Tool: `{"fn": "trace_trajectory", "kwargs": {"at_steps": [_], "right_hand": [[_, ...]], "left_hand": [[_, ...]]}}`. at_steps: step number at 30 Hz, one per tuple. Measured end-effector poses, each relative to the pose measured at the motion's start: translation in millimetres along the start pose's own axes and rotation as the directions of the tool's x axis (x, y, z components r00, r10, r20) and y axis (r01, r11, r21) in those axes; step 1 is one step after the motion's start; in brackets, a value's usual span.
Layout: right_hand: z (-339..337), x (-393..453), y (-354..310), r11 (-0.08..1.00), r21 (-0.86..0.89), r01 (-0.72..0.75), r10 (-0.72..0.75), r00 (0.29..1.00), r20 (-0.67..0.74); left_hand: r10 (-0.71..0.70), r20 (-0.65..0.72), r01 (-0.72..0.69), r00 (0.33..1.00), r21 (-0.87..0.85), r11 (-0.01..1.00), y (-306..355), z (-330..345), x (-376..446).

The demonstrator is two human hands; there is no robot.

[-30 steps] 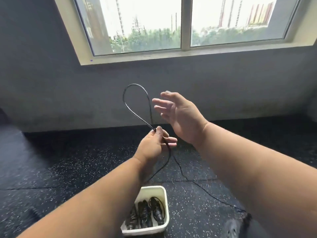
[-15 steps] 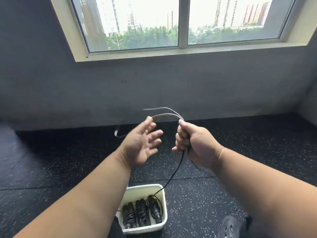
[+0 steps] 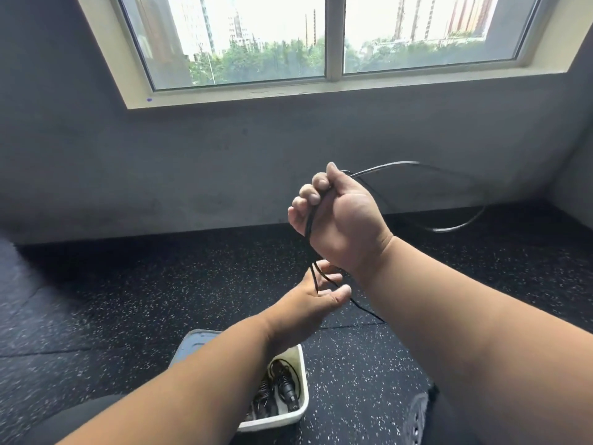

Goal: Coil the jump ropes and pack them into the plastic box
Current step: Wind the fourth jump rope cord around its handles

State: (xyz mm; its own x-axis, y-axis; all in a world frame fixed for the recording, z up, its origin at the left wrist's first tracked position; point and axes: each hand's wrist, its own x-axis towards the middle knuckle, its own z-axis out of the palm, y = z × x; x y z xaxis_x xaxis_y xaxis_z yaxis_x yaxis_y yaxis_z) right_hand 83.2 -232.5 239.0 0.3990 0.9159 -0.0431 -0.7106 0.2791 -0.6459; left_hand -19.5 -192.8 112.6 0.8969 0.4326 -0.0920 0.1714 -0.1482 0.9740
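Note:
A thin black jump rope [image 3: 462,228] makes a wide loop in the air to the right of my hands. My right hand [image 3: 340,220] is raised and closed in a fist around the rope, which runs down across its palm side. Just below it, my left hand [image 3: 316,300] has its fingers loosely apart, and the rope strands pass between them; whether it pinches them is unclear. A white plastic box [image 3: 298,415] stands on the floor under my left forearm, which hides its left half. Several coiled black ropes with handles [image 3: 282,390] lie inside it.
The floor [image 3: 128,300] is black rubber with white specks. A grey wall [image 3: 192,171] with a wide window rises straight ahead. A dark shoe [image 3: 417,419] shows at the bottom right, near the box.
My right hand has risen and swung the rope loop out to the right. My left hand has dropped below it onto the hanging strands. The view has tilted down slightly.

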Motion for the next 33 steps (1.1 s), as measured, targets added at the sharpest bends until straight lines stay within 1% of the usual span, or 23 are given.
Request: {"fn": "trace_trajectory", "kwargs": {"at_steps": [1,2,4,6,7,8,9,11,13,15,16,17,18,19,21,23,25,27,29,30,32,33], "right_hand": [[3,0,3,1.0,0.007,-0.005,0.005,1.0,0.02],[7,0,5,1.0,-0.005,-0.007,0.007,0.999,0.04],[9,-1,7,0.996,-0.087,0.002,0.004,0.997,0.071],[0,-3,6,0.956,-0.293,0.027,-0.006,0.997,0.074],[-8,-4,6,0.917,-0.398,0.02,0.014,0.996,0.083],[-18,-4,8,0.886,-0.463,0.0,0.05,0.994,0.096],[-27,-6,12,0.87,-0.493,-0.024,0.092,0.989,0.115],[-44,-11,28,0.856,-0.514,-0.058,0.177,0.967,0.184],[-55,-18,50,0.811,-0.57,-0.134,0.309,0.924,0.223],[-62,-26,71,0.695,-0.682,-0.227,0.462,0.868,0.182],[-66,-29,79,0.631,-0.74,-0.233,0.499,0.852,0.157],[-70,-31,86,0.585,-0.778,-0.228,0.507,0.851,0.132],[-72,-32,91,0.571,-0.789,-0.229,0.497,0.86,0.111],[-70,-34,93,0.584,-0.776,-0.24,0.473,0.877,0.084],[-64,-35,91,0.67,-0.697,-0.256,0.386,0.922,0.032],[-56,-31,82,0.766,-0.609,-0.206,0.267,0.964,0.009],[-42,-25,65,0.845,-0.523,-0.115,0.146,0.989,0.018],[-28,-19,47,0.901,-0.433,-0.034,0.056,0.998,0.037],[-18,-14,31,0.94,-0.341,-0.009,0.033,0.997,0.064],[-13,-12,25,0.951,-0.31,-0.007,0.031,0.997,0.073],[-4,-9,13,0.966,-0.258,0.006,0.016,0.996,0.083],[1,-8,7,0.974,-0.226,0.016,0.004,0.996,0.089]], "left_hand": [[0.001,-0.016,-0.001,1.0,0.003,1.0,4,5,-4],[-0.014,-0.067,0.014,0.998,0.007,1.0,7,8,-6],[-0.066,-0.172,0.054,0.983,-0.075,0.996,19,7,-11],[-0.098,-0.251,0.032,0.963,-0.254,0.967,29,-3,-6],[-0.089,-0.286,-0.016,0.954,-0.346,0.938,36,-9,-5],[-0.094,-0.313,-0.057,0.945,-0.44,0.896,43,-17,-3],[-0.114,-0.327,-0.09,0.938,-0.549,0.831,51,-24,-2],[-0.132,-0.302,-0.121,0.944,-0.691,0.713,65,-37,-2],[-0.142,-0.291,-0.129,0.946,-0.742,0.658,77,-48,-4],[-0.168,-0.304,-0.137,0.938,-0.768,0.626,86,-58,-7],[-0.168,-0.316,-0.156,0.934,-0.782,0.603,92,-64,-9],[-0.161,-0.331,-0.181,0.93,-0.791,0.584,96,-69,-11],[-0.157,-0.346,-0.2,0.925,-0.794,0.574,99,-75,-12],[-0.15,-0.36,-0.214,0.921,-0.789,0.577,100,-81,-12],[-0.152,-0.385,-0.215,0.91,-0.753,0.621,96,-93,-13],[-0.16,-0.331,-0.118,0.93,-0.681,0.723,84,-100,-14],[-0.187,-0.208,0.046,0.96,-0.543,0.839,64,-101,-17],[-0.201,-0.025,0.172,0.979,-0.416,0.893,43,-92,-20],[-0.185,0.139,0.211,0.973,-0.205,0.956,27,-73,-25],[-0.191,0.198,0.213,0.961,-0.094,0.973,18,-62,-27],[-0.212,0.243,0.208,0.946,0.043,0.977,2,-40,-33],[-0.204,0.232,0.183,0.951,0.106,0.977,-7,-31,-34]]}}
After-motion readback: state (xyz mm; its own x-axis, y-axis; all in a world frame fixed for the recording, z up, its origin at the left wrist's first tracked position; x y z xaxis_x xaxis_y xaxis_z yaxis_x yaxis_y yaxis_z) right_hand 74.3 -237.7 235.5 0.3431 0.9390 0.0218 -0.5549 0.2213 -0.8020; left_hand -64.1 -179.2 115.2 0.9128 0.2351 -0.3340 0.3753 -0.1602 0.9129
